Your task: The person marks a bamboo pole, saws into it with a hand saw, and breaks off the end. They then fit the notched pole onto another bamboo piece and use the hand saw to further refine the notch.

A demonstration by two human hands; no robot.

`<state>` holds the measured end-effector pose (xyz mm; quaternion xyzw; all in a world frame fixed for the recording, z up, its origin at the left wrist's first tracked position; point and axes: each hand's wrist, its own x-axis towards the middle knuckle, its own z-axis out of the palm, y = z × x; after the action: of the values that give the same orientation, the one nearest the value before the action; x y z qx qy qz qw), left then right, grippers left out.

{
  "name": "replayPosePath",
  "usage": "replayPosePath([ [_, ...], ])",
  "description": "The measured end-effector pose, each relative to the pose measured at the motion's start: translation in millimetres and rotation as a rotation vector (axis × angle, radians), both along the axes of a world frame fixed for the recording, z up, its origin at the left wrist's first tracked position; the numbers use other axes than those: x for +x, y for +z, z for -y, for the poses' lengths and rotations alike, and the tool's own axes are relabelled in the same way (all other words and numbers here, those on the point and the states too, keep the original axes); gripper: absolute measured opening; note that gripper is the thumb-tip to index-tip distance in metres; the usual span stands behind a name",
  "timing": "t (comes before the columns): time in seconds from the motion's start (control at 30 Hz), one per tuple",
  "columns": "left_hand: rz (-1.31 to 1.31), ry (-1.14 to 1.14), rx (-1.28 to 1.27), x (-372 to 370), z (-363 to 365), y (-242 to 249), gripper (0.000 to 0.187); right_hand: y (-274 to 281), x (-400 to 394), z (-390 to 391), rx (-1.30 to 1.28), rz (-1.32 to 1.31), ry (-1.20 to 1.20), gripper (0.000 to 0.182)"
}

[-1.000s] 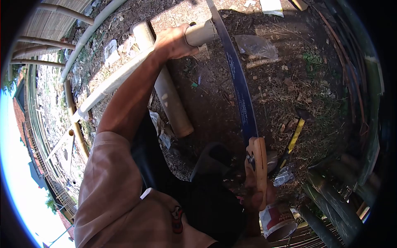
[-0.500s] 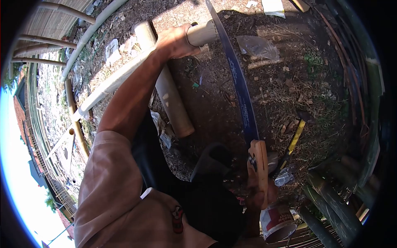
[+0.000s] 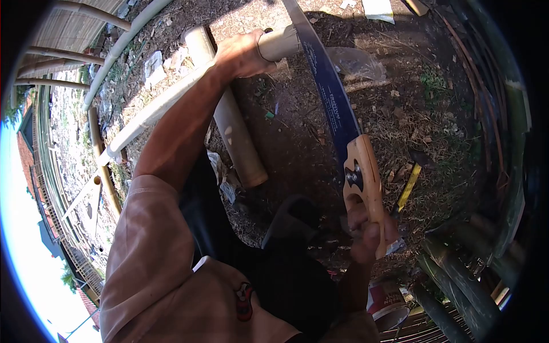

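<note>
A blue-bladed hand saw [image 3: 331, 94] with a light wooden handle crosses the end of a long pale bamboo pole [image 3: 280, 44]. My right hand [image 3: 372, 231] is closed around the saw's handle at the lower right. Near the cut end, my left hand [image 3: 245, 54] grips the pole, its fingers wrapped over it. The pole rests across a thicker bamboo piece [image 3: 237, 134] lying on the ground, and its other end reaches down to the left.
A hammer with a yellow handle [image 3: 409, 187] lies on the ground at the right. Near the bottom stands a red and white bucket [image 3: 389, 306]. Bamboo poles [image 3: 463, 280] are piled at the lower right. A clear plastic sheet [image 3: 360, 64] lies behind the saw.
My right hand and the saw have moved up and forward, so the handle sits closer to the pole. My left hand keeps its hold in nearly the same place.
</note>
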<state>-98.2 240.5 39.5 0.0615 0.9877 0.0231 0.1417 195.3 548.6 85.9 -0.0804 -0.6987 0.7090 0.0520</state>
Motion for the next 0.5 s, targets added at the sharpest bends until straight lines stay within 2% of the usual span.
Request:
replayPosePath([
  [0.13,-0.026,-0.027,0.006,0.3,3.1,-3.5,0.069,-3.3,40.3,-16.9,-0.020,0.054,0.097,0.061],
  [0.2,-0.048,-0.045,0.001,2.5,0.3,-2.2,0.069,-4.8,60.2,-18.2,0.362,0.021,-0.128,0.059],
  [0.27,-0.036,-0.007,0.027,5.2,-0.9,1.9,0.068,-11.4,56.3,-21.3,0.314,0.059,-0.093,0.059],
  [0.37,-0.030,0.032,-0.018,-3.5,-3.1,1.9,0.068,-9.2,33.9,-33.8,0.054,0.186,-0.052,0.060],
  [0.43,0.010,0.050,-0.015,-5.0,-7.9,9.2,0.066,24.6,8.7,-18.9,-0.027,0.073,-0.037,0.057],
  [0.47,0.019,0.040,-0.016,-5.8,-6.2,8.3,0.065,34.1,14.0,-13.9,0.111,0.026,0.027,0.053],
  [0.5,0.022,0.029,-0.013,-8.9,-6.5,7.8,0.064,38.1,21.2,-10.3,0.112,0.029,0.019,0.053],
])
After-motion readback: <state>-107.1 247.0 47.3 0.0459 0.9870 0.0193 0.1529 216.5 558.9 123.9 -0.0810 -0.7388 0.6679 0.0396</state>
